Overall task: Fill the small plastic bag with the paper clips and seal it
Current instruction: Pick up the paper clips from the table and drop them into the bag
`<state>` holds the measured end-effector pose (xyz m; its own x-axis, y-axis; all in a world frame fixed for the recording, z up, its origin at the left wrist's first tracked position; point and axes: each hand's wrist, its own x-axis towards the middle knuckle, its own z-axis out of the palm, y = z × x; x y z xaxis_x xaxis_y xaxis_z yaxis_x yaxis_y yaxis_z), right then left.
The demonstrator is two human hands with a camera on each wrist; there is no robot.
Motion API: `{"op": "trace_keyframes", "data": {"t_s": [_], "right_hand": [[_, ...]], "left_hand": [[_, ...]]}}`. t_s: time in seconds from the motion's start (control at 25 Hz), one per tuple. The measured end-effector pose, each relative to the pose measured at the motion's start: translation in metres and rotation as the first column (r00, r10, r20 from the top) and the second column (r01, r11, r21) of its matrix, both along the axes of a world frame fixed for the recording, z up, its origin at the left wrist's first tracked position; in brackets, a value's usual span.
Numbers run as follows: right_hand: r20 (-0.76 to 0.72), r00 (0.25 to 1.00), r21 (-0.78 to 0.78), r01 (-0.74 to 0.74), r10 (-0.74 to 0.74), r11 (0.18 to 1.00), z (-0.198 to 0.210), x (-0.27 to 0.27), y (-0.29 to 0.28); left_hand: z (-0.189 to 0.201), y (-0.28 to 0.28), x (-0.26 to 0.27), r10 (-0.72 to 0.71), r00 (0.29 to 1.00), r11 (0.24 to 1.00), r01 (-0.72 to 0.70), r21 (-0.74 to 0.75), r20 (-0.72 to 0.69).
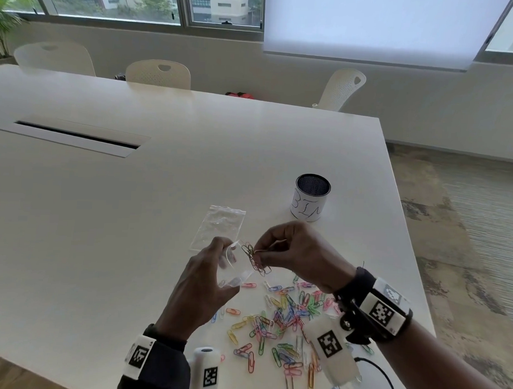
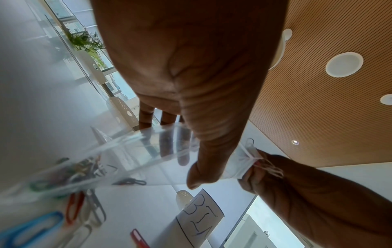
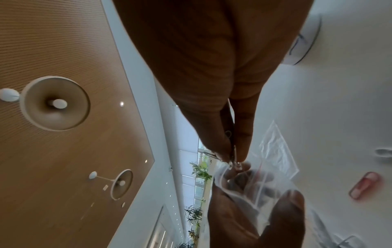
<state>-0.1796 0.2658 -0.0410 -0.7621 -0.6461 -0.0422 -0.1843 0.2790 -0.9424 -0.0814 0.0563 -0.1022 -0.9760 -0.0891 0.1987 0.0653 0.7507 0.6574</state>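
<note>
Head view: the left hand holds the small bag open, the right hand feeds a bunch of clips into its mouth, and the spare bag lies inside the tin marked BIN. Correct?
Not quite. The spare bag lies flat on the table, left of the tin, not inside it; the head view shows this. The left hand does hold the small bag, and the right hand feeds the clips.

Both hands raised above the counter (image 1: pixel 132 219), close together, forearms converging from the near edge. Left hand (image 1: pixel 201 282): thumb and fingers curled around the clear plastic bag (image 1: pixel 232 269). Right hand (image 1: pixel 294 251): knuckles up, thumb and fingertips pinching a bunch of paper clips (image 1: pixel 256 259) at the bag's mouth. Marker bands strapped on both wrists.
</note>
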Motion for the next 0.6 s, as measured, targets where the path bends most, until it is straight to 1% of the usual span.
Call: {"op": "trace_keyframes", "data": {"t_s": [0.32, 0.52, 0.6], "right_hand": [[-0.205, 0.979, 0.185, 0.039, 0.000, 0.982, 0.008, 0.005, -0.030], [-0.276, 0.961, 0.228, 0.040, 0.025, 0.973, 0.009, 0.008, -0.037], [-0.300, 0.954, 0.222, 0.054, 0.015, 0.974, 0.010, 0.007, -0.036]], "left_hand": [[0.002, 0.005, 0.000, 0.003, 1.000, 1.000, -0.003, -0.006, 0.005], [-0.001, 0.004, 0.002, 0.007, 1.000, 1.000, -0.008, 0.008, 0.008], [-0.002, 0.003, 0.003, 0.015, 1.000, 1.000, -0.015, 0.005, 0.006]]}}
